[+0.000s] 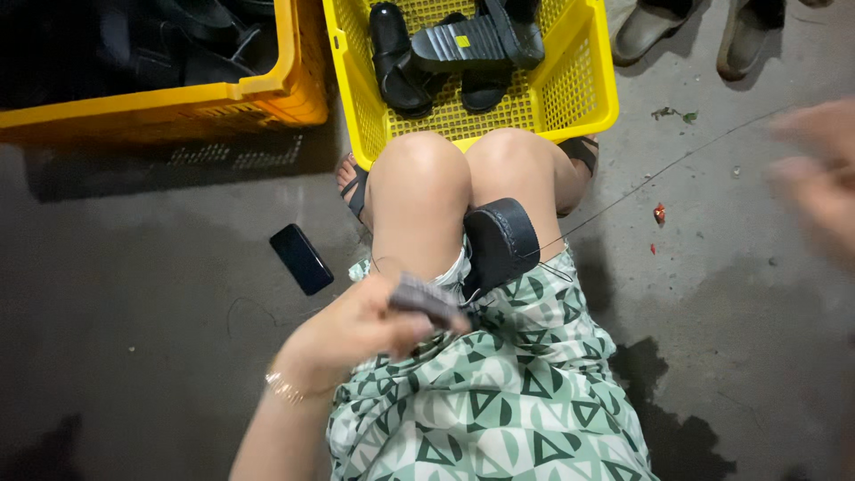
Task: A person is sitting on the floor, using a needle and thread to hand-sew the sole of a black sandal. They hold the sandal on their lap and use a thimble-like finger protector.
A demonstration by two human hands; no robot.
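Observation:
My left hand (356, 330) grips a dark strap piece (429, 301) over my lap, with a gold bracelet at the wrist. A black sandal sole (500, 242) stands wedged between my knees, and a thin thread (641, 185) runs from it toward the right. My right hand (818, 174) is raised at the right edge, blurred, level with the thread's far end; whether it holds the thread cannot be told.
A yellow basket (583, 85) with black sandals (445, 49) stands just beyond my knees. An orange crate (178, 107) of dark footwear sits at the far left. A black phone (301, 258) lies on the concrete floor. Another person's shoes (686, 31) are at the top right.

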